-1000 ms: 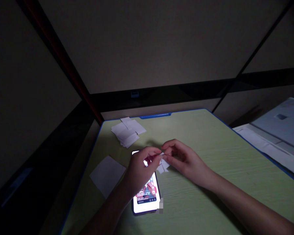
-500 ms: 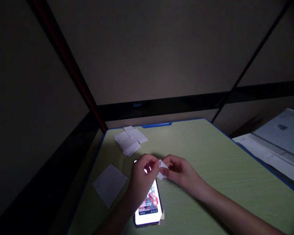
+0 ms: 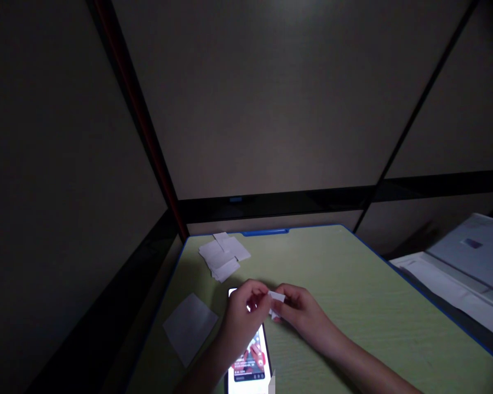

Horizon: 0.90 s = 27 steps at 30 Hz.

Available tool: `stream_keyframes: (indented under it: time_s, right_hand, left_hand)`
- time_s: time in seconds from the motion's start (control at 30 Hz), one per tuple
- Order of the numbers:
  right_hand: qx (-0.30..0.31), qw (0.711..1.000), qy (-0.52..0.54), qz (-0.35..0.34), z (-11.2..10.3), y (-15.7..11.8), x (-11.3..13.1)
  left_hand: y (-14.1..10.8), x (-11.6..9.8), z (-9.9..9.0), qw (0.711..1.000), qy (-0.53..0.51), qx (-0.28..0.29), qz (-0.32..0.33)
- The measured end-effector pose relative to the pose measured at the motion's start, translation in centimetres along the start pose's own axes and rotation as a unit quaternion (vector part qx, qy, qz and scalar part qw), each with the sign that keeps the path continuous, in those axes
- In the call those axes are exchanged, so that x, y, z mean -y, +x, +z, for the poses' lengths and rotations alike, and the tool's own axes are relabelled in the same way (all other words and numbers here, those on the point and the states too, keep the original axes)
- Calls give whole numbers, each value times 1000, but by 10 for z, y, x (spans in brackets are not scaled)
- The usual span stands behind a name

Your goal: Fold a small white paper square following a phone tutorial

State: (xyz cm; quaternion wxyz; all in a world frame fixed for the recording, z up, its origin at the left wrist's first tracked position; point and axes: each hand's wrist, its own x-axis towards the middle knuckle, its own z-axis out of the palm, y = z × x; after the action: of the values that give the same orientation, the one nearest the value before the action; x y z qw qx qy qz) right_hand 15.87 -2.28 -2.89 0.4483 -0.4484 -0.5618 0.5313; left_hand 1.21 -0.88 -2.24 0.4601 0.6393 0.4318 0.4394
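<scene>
Between my two hands is a small folded piece of white paper (image 3: 276, 298). The fingertips of my left hand (image 3: 248, 309) pinch its left side, and my right hand (image 3: 298, 306) grips it from the right with thumb and fingers. Under my left hand and wrist lies a lit smartphone (image 3: 248, 372), its upper part mostly covered; the screen shows a picture with hands in it. To the left, a square sheet of white paper (image 3: 191, 328) lies flat on the table.
A loose pile of white paper pieces (image 3: 222, 257) lies at the far left of the green table (image 3: 353, 273), which has a blue edge. Beyond the right edge are white papers (image 3: 456, 293) and a pale flat case (image 3: 472, 246). A panelled wall (image 3: 271, 109) stands behind.
The view has tipped up, so the table and hands sit lower in the picture. The folded paper has turned slightly between my fingers; both hands still hold it.
</scene>
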Motion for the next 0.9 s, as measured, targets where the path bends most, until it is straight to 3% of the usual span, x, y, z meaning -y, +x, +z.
stream_keyframes:
  time_s: [0.1, 0.43, 0.6, 0.9]
  right_hand:
    - [2, 1000, -13, -7, -2, 0, -1]
    - [-9, 1000, -22, -2, 1, -1, -2]
    - [-29, 999, -31, 19, -6, 2, -2]
    - [-11, 999, -25, 25, -6, 2, 0]
  left_hand:
    - [0, -2, 0, 1000, 2, 22, -4]
    - [3, -2, -4, 998, -54, 13, -38]
    - [3, 2, -5, 1000, 13, -23, 15]
    - [1, 12, -4, 988, 100, -20, 113]
